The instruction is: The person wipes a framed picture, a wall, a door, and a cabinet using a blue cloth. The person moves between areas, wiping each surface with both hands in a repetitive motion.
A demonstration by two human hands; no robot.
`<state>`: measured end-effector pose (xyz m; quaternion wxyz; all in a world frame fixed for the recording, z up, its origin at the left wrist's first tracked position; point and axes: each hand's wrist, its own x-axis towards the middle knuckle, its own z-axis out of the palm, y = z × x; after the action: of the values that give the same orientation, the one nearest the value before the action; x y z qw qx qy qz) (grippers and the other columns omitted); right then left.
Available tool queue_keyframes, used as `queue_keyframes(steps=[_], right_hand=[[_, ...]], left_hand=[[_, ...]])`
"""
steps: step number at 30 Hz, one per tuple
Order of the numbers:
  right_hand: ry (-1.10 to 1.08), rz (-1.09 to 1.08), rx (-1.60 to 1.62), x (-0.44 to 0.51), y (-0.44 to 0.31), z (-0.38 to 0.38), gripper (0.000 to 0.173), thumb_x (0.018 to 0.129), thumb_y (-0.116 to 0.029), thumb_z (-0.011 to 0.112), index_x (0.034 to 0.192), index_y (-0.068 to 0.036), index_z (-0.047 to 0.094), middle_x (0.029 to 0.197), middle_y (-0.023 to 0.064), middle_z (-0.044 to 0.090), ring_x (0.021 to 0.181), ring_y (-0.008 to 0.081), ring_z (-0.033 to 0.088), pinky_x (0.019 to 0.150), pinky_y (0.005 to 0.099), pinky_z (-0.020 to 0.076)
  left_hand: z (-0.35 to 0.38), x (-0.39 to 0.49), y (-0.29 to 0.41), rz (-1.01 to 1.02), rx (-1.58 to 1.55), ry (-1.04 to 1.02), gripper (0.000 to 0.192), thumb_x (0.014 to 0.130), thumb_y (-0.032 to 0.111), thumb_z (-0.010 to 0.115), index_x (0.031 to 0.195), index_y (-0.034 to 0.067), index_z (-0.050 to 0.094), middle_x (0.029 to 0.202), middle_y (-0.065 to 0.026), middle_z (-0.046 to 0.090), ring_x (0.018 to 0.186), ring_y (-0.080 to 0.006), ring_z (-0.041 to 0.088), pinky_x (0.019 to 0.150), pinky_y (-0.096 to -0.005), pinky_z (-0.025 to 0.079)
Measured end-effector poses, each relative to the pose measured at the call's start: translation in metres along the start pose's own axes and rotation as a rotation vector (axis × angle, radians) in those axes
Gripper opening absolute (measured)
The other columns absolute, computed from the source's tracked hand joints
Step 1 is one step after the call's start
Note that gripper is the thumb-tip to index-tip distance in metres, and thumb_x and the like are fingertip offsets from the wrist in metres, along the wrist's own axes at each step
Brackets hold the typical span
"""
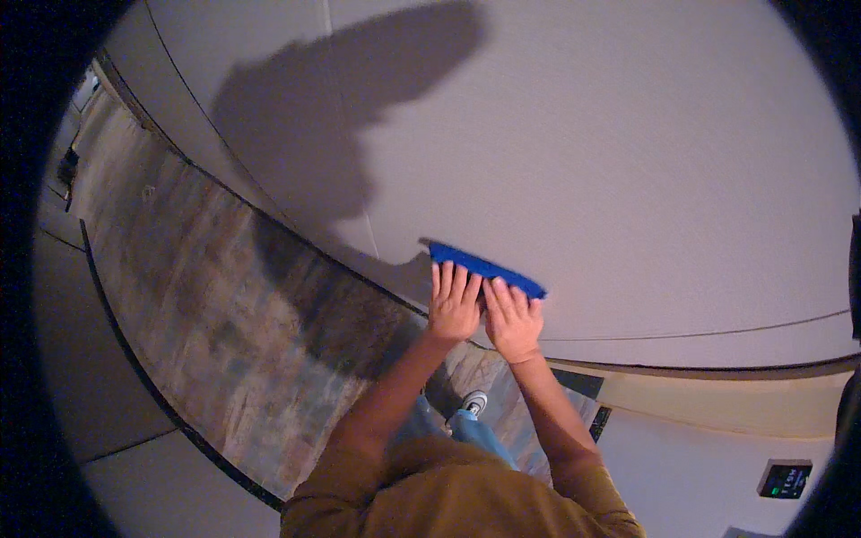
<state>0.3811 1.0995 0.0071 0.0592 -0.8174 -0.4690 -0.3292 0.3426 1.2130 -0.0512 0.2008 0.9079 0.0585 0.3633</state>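
Note:
My left hand (455, 311) and my right hand (514, 323) sit side by side on a long blue smoothing blade (485, 269), fingers extended over its near side. The blade lies against a pale, finely textured wall (619, 175), tilted so its left end is higher. A thin dark strip shows at that left end. How the thumbs hold the tool is hidden beneath the hands. A faint vertical seam line (372, 235) runs down the wall left of the blade.
A mottled wood-look floor (222, 296) stretches to the left, edged by dark skirting (128, 350). A tan ledge or panel (706, 400) lies at lower right, with a black wall control panel (785, 479) beyond it. A large shadow falls across the wall.

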Motion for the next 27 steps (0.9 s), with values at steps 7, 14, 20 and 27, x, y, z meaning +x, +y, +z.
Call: queue_keyframes(steps=[7,14,20,27], right_hand=[[0.276,0.061,-0.118,0.075,-0.011,-0.025,0.035,0.071,-0.018,0.056,0.105,-0.008,0.057,0.109,0.0101,0.051,0.090,0.0281,0.045,0.090,0.0442,0.0232],[-0.068,-0.087,-0.005,0.019,-0.041,0.020,0.036,0.068,-0.017,0.056,0.104,-0.009,0.057,0.107,0.0060,0.053,0.085,0.0226,0.048,0.075,0.0374,0.0332],[0.158,-0.009,-0.091,0.064,-0.061,-0.020,0.037,0.073,-0.017,0.052,0.108,-0.007,0.055,0.116,0.0113,0.048,0.100,0.0289,0.045,0.093,0.0444,0.0209],[0.233,0.007,-0.122,0.104,-0.061,-0.001,0.038,0.072,-0.014,0.053,0.110,-0.009,0.055,0.121,0.0114,0.046,0.105,0.0298,0.043,0.090,0.0434,0.0262]], left_hand=[[-0.050,0.080,-0.017,0.137,-0.032,0.339,0.029,0.073,0.025,0.053,0.099,0.011,0.051,0.102,-0.0116,0.045,0.101,-0.0361,0.039,0.092,-0.0577,0.021],[-0.021,-0.006,-0.043,-0.009,-0.026,0.093,0.032,0.073,0.026,0.054,0.097,0.006,0.052,0.103,-0.0171,0.044,0.102,-0.0385,0.039,0.092,-0.0586,0.020],[-0.070,0.036,-0.048,0.084,-0.045,0.257,0.037,0.076,0.027,0.051,0.107,0.008,0.049,0.111,-0.0168,0.042,0.106,-0.0406,0.036,0.094,-0.0582,0.018],[-0.068,0.070,-0.081,0.132,-0.047,0.321,0.037,0.079,0.031,0.048,0.111,0.012,0.049,0.119,-0.0153,0.040,0.114,-0.0412,0.031,0.096,-0.0598,0.014]])
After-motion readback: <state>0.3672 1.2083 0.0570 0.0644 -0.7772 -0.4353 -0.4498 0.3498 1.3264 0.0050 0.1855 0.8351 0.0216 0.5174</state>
